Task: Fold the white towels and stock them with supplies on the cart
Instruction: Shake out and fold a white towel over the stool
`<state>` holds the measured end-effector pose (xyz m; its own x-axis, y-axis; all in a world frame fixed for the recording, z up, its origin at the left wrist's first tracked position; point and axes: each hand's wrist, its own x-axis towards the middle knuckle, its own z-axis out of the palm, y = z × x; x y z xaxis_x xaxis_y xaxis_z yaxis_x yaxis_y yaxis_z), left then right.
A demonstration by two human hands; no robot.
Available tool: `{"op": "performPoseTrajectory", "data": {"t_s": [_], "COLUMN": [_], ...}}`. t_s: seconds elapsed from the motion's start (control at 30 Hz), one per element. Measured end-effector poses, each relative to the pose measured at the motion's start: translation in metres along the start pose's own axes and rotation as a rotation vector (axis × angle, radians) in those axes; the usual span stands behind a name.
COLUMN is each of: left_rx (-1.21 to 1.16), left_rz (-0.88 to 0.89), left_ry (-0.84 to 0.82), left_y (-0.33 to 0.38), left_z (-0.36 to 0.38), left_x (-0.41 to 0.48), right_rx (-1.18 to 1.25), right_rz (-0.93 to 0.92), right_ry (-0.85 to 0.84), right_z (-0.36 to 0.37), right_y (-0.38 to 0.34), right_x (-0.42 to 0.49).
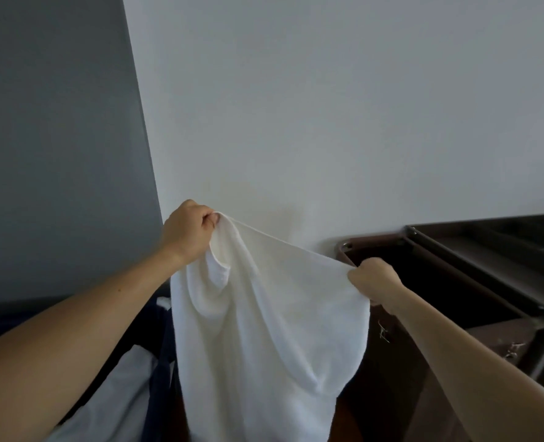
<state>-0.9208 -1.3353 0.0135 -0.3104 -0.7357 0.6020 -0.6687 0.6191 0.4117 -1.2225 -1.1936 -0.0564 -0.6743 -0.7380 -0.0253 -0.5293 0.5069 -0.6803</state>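
Head view, looking forward and slightly down. My left hand (pixel 189 231) sits just left of centre, fingers and thumb curled tight, pinching one top corner of the white towel (pixel 264 330). My right hand (pixel 375 280) is at about 4 o'clock from the left one and lower in frame, fist closed on the other end of the same top edge. Between the two hands the edge runs taut, sloping down toward 4 o'clock. The towel hangs free below both hands, unfolded, with deep soft creases and a pocket of slack just under the left hand; its lower end runs out of frame at 6 o'clock. Both forearms are bare, coming in from 8 and 4 o'clock. The dark brown cart (pixel 398 378) stands at 3 to 5 o'clock, right behind the right hand, its open top compartment in shadow; I cannot tell what lies inside. At 7 o'clock, navy fabric (pixel 162 346) edges a heap of pale linen (pixel 114 393), partly hidden by the left arm. Behind everything is a white wall (pixel 328 106), with a grey wall (pixel 57 138) at 9 to 11 o'clock.
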Motion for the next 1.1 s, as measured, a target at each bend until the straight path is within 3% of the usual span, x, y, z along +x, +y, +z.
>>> {"op": "performPoseTrajectory", "data": {"t_s": [0.07, 0.17, 0.33, 0.43, 0.53, 0.6, 0.7, 0.87, 0.97, 1.1], "left_rx": [-0.031, -0.072, -0.018, 0.019, 0.032, 0.019, -0.031, -0.098, -0.105, -0.085], "left_rz": [-0.036, -0.034, -0.060, -0.098, -0.106, -0.129, -0.121, 0.091, 0.122, 0.132], "left_ry": [-0.012, -0.024, 0.018, 0.031, -0.018, -0.038, -0.067, -0.155, -0.147, -0.135], "left_y": [-0.002, -0.005, -0.018, -0.024, -0.023, -0.022, -0.010, 0.031, 0.039, 0.042], "left_z": [0.004, 0.004, -0.004, -0.007, 0.001, 0.005, 0.010, 0.022, 0.022, 0.021], "left_x": [-0.002, -0.001, 0.008, 0.008, 0.001, -0.001, -0.002, -0.006, -0.006, -0.009], "right_rx": [0.074, 0.267, -0.046, 0.065, 0.142, 0.271, 0.177, 0.217, 0.265, 0.325], "right_rz": [-0.020, 0.018, 0.089, 0.182, 0.101, 0.089, -0.102, -0.475, -0.613, -0.632], "right_ry": [0.119, 0.103, 0.023, -0.053, 0.064, 0.036, -0.023, -0.252, -0.224, -0.089], "right_z": [-0.003, -0.002, 0.000, -0.002, -0.006, -0.010, -0.007, 0.040, 0.057, 0.065], "right_y": [-0.003, -0.002, 0.025, 0.034, 0.024, 0.017, 0.012, -0.032, -0.062, -0.085], "right_x": [0.004, 0.009, 0.009, 0.009, 0.013, 0.011, 0.005, -0.026, -0.039, -0.054]}}
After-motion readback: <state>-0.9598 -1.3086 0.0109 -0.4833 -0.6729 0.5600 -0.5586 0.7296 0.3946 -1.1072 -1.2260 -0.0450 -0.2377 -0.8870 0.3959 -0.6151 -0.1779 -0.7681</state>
